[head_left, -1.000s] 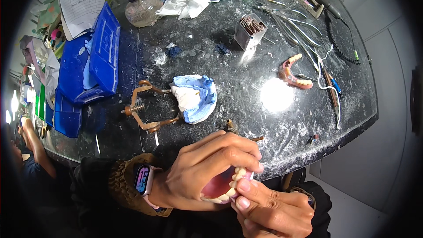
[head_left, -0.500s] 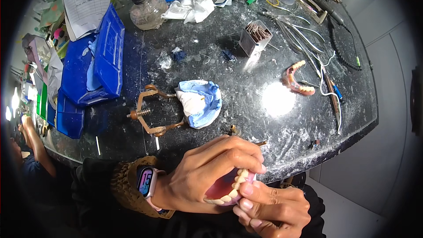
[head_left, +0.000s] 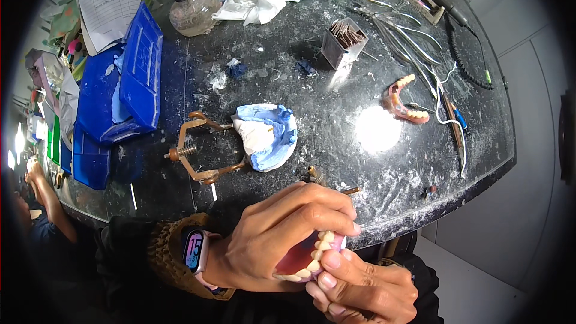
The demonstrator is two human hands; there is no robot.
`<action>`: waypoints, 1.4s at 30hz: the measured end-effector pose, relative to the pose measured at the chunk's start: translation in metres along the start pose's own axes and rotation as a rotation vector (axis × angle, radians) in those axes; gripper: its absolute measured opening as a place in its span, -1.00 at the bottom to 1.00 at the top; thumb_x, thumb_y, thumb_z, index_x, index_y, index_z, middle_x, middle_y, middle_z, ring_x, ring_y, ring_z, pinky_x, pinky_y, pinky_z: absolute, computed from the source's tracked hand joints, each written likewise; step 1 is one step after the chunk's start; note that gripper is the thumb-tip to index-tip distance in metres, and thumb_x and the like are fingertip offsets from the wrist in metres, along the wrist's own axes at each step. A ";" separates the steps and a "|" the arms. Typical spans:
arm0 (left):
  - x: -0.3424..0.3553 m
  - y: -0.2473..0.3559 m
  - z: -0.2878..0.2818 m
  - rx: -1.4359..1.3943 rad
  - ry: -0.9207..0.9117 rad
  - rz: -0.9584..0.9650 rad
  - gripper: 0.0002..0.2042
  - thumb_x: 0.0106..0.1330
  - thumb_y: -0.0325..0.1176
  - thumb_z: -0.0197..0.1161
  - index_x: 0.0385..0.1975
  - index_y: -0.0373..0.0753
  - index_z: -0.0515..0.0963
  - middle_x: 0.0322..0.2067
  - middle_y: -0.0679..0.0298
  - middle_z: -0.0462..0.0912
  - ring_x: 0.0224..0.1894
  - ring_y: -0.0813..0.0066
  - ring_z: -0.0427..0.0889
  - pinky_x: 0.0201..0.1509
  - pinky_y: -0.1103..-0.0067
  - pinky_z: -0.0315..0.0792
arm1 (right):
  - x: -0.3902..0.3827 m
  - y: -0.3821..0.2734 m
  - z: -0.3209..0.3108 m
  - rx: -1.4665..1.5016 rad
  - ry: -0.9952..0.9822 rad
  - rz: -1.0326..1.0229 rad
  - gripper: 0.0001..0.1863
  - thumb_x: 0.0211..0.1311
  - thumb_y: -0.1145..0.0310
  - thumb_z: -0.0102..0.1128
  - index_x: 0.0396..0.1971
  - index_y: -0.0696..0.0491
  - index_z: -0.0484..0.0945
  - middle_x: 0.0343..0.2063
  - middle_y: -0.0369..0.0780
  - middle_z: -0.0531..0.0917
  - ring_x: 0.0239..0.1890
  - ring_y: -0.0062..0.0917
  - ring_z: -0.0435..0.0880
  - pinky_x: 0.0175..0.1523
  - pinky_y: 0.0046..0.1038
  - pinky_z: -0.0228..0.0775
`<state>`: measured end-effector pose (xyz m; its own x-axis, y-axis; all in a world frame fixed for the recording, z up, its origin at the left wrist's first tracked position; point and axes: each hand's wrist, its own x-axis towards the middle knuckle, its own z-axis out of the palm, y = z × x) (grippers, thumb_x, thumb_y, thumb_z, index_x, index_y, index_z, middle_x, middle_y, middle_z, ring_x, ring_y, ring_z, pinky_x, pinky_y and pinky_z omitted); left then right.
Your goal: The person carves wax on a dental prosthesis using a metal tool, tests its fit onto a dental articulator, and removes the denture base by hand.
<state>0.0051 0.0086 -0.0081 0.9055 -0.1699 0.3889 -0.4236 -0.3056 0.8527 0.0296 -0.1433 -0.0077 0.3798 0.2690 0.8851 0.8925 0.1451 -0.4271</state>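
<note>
My left hand [head_left: 282, 237] curls over a pink denture [head_left: 309, 258] with a row of pale teeth, just in front of the table's near edge. My right hand [head_left: 360, 288] grips the same denture from below, its thumb pressed against the teeth. A smartwatch [head_left: 193, 251] sits on my left wrist. A second pink denture [head_left: 403, 103] lies on the dark speckled table [head_left: 336, 144] to the right. A brass-coloured articulator [head_left: 195, 153] with a white and blue plaster cast [head_left: 265, 135] stands in the middle of the table.
Blue plastic trays [head_left: 123, 93] are stacked at the left under a paper sheet [head_left: 108, 0]. A glass bottle [head_left: 192, 6], crumpled tissue [head_left: 252, 3], a box of small tools [head_left: 343, 42], pliers [head_left: 408, 39] and a coiled cable [head_left: 465, 54] lie at the back. Another person's arm [head_left: 45, 195] shows far left.
Both hands with the denture stay at the table's near edge; the view has shifted slightly, and my right fingers have adjusted a little on the teeth.
</note>
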 end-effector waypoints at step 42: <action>0.002 -0.005 -0.002 -0.111 -0.031 0.045 -0.52 -0.10 -0.21 0.54 -0.24 -0.32 0.49 -0.23 0.04 0.60 -0.26 0.33 0.64 -0.25 0.54 0.52 | 0.003 0.015 -0.043 0.376 -0.366 0.274 -0.66 -0.30 0.81 0.41 -0.58 0.16 0.42 -0.42 0.00 0.65 -0.19 -0.12 0.67 -0.20 -0.31 0.66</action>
<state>0.0089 0.0115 -0.0107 0.8838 -0.2108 0.4178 -0.4565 -0.1921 0.8687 0.0546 -0.1808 -0.0032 0.4160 0.6456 0.6404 0.6008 0.3336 -0.7265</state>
